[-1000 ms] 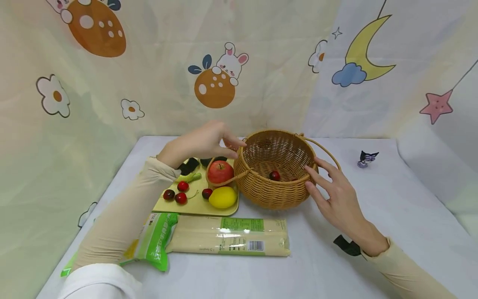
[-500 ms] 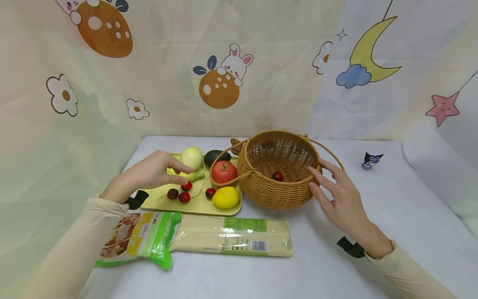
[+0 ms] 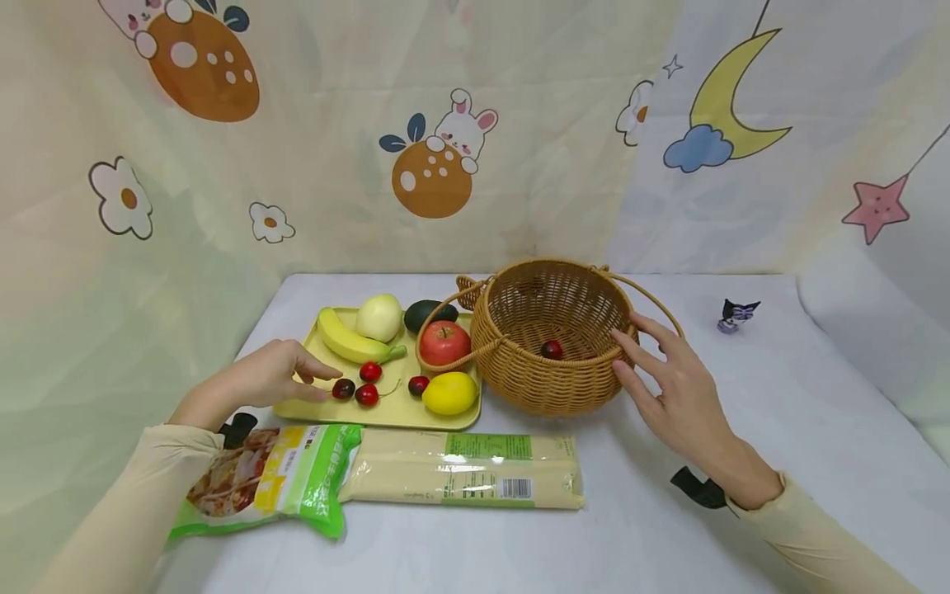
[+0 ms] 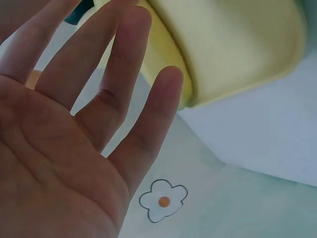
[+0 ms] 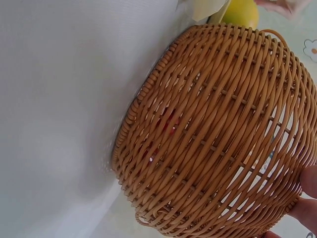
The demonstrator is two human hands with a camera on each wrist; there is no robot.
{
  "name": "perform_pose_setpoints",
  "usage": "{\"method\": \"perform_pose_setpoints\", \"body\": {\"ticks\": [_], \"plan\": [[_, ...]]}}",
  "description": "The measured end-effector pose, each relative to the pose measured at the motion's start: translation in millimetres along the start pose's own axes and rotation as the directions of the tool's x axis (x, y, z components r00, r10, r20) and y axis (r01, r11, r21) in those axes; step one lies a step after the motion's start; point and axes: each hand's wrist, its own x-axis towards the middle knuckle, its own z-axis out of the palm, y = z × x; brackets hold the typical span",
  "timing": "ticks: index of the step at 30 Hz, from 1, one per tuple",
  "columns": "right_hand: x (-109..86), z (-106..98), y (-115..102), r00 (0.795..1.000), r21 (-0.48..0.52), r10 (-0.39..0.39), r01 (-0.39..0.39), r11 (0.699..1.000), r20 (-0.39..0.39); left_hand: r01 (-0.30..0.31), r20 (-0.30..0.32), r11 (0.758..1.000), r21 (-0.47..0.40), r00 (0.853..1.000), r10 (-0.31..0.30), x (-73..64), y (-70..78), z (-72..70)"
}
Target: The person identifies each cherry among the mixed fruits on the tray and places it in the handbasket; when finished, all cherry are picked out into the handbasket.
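My left hand (image 3: pixel 269 375) is over the left side of the yellow tray (image 3: pixel 404 417), its thumb and fingertips right at a dark cherry (image 3: pixel 343 388). Two brighter cherries, one of them a red cherry (image 3: pixel 371 372), lie close beside it. In the left wrist view the fingers (image 4: pixel 131 64) are spread and loosely extended, with nothing in the palm. My right hand (image 3: pixel 679 400) holds the right rim of a wicker basket (image 3: pixel 552 388), fingertips over the edge and thumb outside. Inside the basket lies a cherry (image 3: pixel 551 350).
A banana (image 3: pixel 349 338), a pale round fruit (image 3: pixel 379 318), an avocado (image 3: pixel 430 313), an apple (image 3: pixel 445 343), a lemon (image 3: pixel 449 393) and another cherry (image 3: pixel 419 385) share the tray. In front lie a noodle packet (image 3: pixel 467 467) and a green-edged food bag (image 3: pixel 275 478). A small figurine (image 3: pixel 737 315) stands at right.
My left hand has come away from the basket, moving left and down over the tray to the cherries. The right hand stays at the basket rim.
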Motion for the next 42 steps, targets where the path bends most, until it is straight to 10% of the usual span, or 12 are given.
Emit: {"method": "perform_pose_setpoints", "body": {"ticks": [42], "plan": [[0.4,1,0,1.000,-0.001,0.003,-0.003,1.000,-0.011,0.029,0.075,1.000,-0.007,0.997,-0.029,25.8,-8.1,18.9]]}}
